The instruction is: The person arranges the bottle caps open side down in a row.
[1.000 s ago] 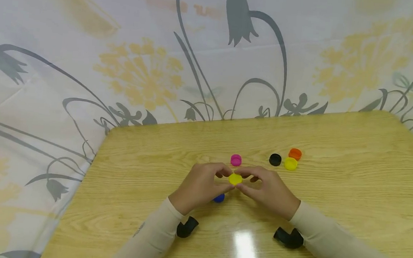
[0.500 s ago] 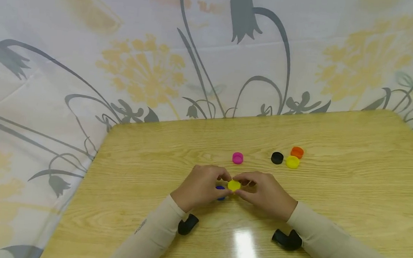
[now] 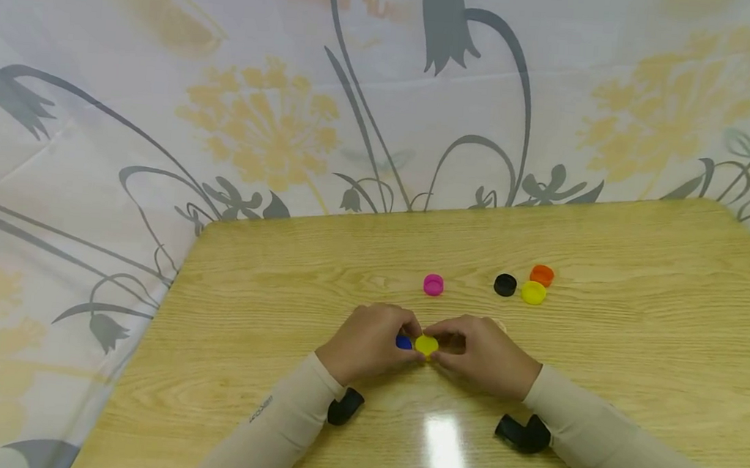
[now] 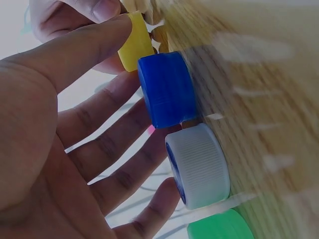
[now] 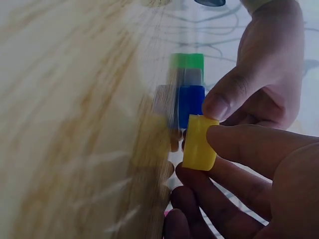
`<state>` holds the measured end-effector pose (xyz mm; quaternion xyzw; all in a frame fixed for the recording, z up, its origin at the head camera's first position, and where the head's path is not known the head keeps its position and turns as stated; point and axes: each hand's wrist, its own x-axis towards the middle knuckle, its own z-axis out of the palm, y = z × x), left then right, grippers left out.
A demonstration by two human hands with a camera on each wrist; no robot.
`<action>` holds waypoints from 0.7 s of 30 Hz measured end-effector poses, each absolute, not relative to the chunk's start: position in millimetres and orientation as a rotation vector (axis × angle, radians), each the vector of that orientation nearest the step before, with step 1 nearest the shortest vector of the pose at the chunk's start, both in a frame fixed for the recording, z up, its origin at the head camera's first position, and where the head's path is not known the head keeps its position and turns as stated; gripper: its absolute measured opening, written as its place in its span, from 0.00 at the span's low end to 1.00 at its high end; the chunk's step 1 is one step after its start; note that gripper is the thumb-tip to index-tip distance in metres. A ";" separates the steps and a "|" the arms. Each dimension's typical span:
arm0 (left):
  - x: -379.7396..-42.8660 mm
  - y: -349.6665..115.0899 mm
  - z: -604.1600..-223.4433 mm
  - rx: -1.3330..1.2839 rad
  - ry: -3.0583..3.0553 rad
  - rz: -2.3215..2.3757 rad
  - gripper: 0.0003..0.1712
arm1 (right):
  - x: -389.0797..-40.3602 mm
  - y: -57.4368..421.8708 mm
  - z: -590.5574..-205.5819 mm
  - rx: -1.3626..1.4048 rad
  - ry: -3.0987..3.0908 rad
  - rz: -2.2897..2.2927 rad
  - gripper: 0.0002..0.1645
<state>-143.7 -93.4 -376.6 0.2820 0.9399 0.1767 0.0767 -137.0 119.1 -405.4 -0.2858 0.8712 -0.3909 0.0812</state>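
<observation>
Yellow cap moved toward the wearer over the last second: it sat beyond the blue one, now it's level with it, just to its right. Some head-camera drift too, but the relative change is real.

Part in hand: short yellow round plastic-looking cap point(image 3: 426, 346), low over the wood-grain table point(image 3: 306, 273). Can't confirm it's fully seated on the surface. Neighbour is a blue round cap point(image 4: 169, 92), then a white ribbed cap point(image 4: 199, 167), then a bright green cap point(image 4: 222, 226), all in one row. Yellow/blue gap is tiny or nil; can't tell which.

Risks, my read: pushing yellow sideways too hard could shove blue into white and skew the row. Uneven release could leave one side dragging the cap round. Left middle and ring fingers reach behind blue and white, so a careless withdrawal could clip them.

Grip: left hand point(image 3: 369, 344) and right hand point(image 3: 487, 357) both pinch the yellow cap, thumbs on the near side, index fingers on the far side. Forearms come in from lower left and lower right, hands mirrored, fingertips nearly meeting round the cap. Left thumb lies straight, close by blue's edge; left spare fingers spread along the row's far side. Right spare fingers are bent low by the table.
</observation>
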 end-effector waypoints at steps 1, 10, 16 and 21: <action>-143.7 -93.2 -376.6 0.847 2.821 0.527 0.19 | -137.1 119.3 -405.0 -0.857 2.606 -1.167 0.18; -143.5 -92.4 -377.9 0.879 2.836 0.507 0.18 | -135.9 119.8 -406.6 -0.843 2.624 -1.143 0.18; -142.9 -92.3 -378.4 0.883 2.846 0.490 0.18 | -135.8 119.4 -406.9 -0.855 2.624 -1.156 0.17; -140.9 -92.1 -377.6 0.895 2.860 0.471 0.18 | -135.8 118.2 -407.2 -0.856 2.616 -1.159 0.17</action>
